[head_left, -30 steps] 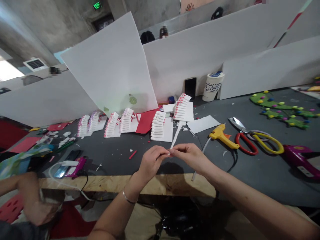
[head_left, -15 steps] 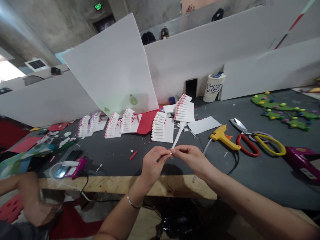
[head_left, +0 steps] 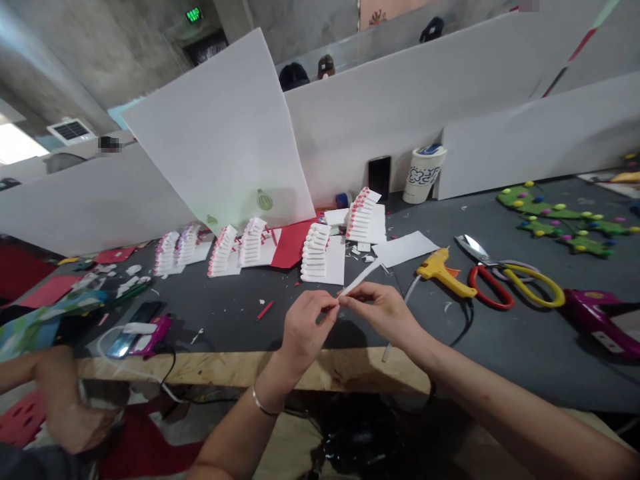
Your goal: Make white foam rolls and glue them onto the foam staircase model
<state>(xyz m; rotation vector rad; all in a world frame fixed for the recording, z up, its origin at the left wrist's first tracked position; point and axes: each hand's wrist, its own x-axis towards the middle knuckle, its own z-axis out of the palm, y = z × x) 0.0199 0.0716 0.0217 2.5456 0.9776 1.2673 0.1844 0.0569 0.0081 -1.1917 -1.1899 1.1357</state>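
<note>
A narrow white strip, perhaps paper, slants up and right from my fingertips. My left hand is closed in a pinch at its near end. Fingertip to fingertip with it, my right hand also pinches that end, so the exact grip is partly hidden. Beyond the hands lies a white card bearing a fanned stack of small white rolls. Behind it, a similar stack with red tips rests on another card. A blank white card lies near the strip's far end.
Right of my hands are a yellow glue gun, scissors with red and yellow handles and a purple device. A paper cup and phone stand behind. At left is another person's arm.
The white strip has swung to the right, from steep to more slanted, and its far end has moved away from the red-tipped stack. Both hands still pinch its near end.
</note>
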